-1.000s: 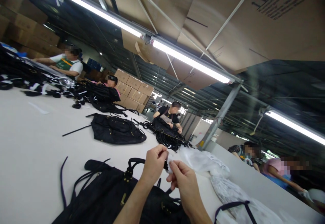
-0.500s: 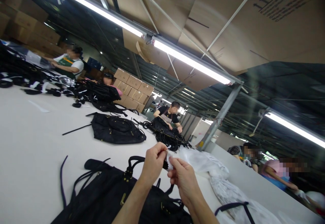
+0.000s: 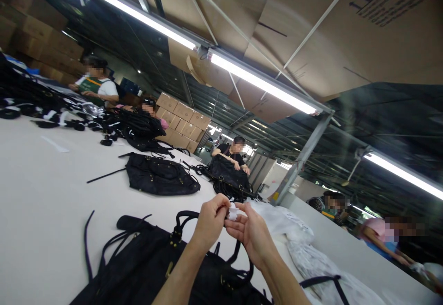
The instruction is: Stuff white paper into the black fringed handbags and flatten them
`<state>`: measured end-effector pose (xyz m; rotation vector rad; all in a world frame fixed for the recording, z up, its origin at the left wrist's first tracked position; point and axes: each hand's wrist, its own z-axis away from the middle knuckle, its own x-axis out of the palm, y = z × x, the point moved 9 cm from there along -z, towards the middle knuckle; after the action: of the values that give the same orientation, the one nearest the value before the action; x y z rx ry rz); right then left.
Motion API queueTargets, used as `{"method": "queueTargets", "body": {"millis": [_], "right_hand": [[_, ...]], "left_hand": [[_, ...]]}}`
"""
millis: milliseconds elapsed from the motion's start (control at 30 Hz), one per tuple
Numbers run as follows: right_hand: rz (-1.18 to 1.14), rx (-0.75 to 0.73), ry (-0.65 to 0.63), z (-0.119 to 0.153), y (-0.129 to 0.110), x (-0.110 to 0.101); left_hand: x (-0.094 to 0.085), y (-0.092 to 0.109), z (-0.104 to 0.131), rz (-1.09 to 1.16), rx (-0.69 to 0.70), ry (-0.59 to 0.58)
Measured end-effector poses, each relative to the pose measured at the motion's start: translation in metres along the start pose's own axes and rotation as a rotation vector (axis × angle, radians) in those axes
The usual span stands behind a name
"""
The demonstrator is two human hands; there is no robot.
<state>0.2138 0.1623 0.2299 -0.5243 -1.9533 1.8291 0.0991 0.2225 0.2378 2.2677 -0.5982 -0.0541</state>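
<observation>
Above the near black bag (image 3: 138,263) my two hands meet. Thumb and fingers of my left hand (image 3: 212,218) pinch the edge of a small, crumpled white piece (image 3: 233,212), like paper or tissue. From the other side my right hand (image 3: 249,233) holds it, with the thumb on top and the other fingers loosely curled below. What else lies inside the pinch is hidden by the fingers. Under my hands the bag lies on the white table (image 3: 44,189), its looped handles standing up and its brass-coloured fittings showing.
Another black bag (image 3: 161,174) lies farther back. Piled black bags (image 3: 138,127) fill the table's far left. Clear plastic bags (image 3: 318,259) lie at the right beside a low white partition (image 3: 356,254). A co-worker (image 3: 235,152) handles a black bag opposite; more people stand around.
My right hand has opened its fingers somewhat around the white piece, and more of it shows. The co-worker opposite has raised a black bag more upright.
</observation>
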Motion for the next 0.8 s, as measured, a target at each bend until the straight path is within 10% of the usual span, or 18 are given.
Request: {"method": "queueTargets", "body": {"millis": [200, 400, 800], "right_hand": [[0.528, -0.305, -0.114, -0.006, -0.041, 0.001], [0.685, -0.635, 0.04, -0.021, -0.078, 0.004], [0.482, -0.574, 0.264, -0.062, -0.109, -0.049]], "left_hand": [[0.001, 0.003, 0.002, -0.091, 0.043, -0.016], [0.008, 0.007, 0.001, -0.248, 0.122, -0.129], [-0.016, -0.041, 0.005, -0.756, 0.158, -0.042]]}}
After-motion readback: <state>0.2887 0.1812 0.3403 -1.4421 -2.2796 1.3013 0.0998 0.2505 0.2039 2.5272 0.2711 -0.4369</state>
